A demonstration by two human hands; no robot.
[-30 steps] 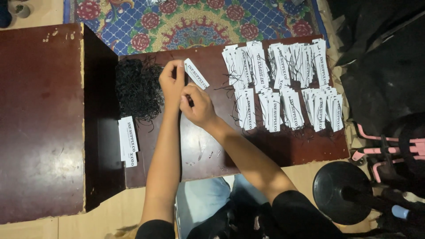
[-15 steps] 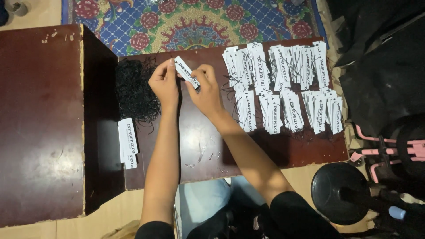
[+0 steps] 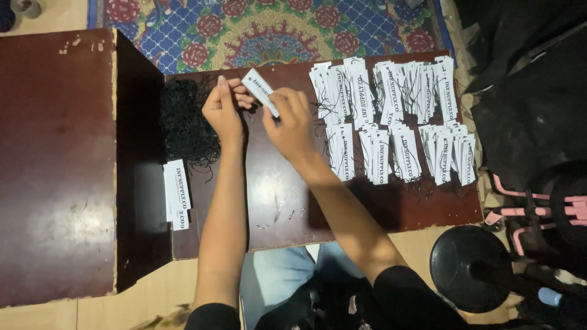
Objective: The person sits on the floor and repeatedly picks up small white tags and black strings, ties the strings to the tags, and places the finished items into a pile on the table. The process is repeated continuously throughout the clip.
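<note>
Right hand [image 3: 292, 125] pinches a white paper tag [image 3: 260, 91]; left hand [image 3: 225, 109], fingers loosely curled, touches its ten-o'clock end beside the black strings [image 3: 186, 125].

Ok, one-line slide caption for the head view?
Both hands, left and right, hold a white paper tag between black strings and tag rows.
</note>
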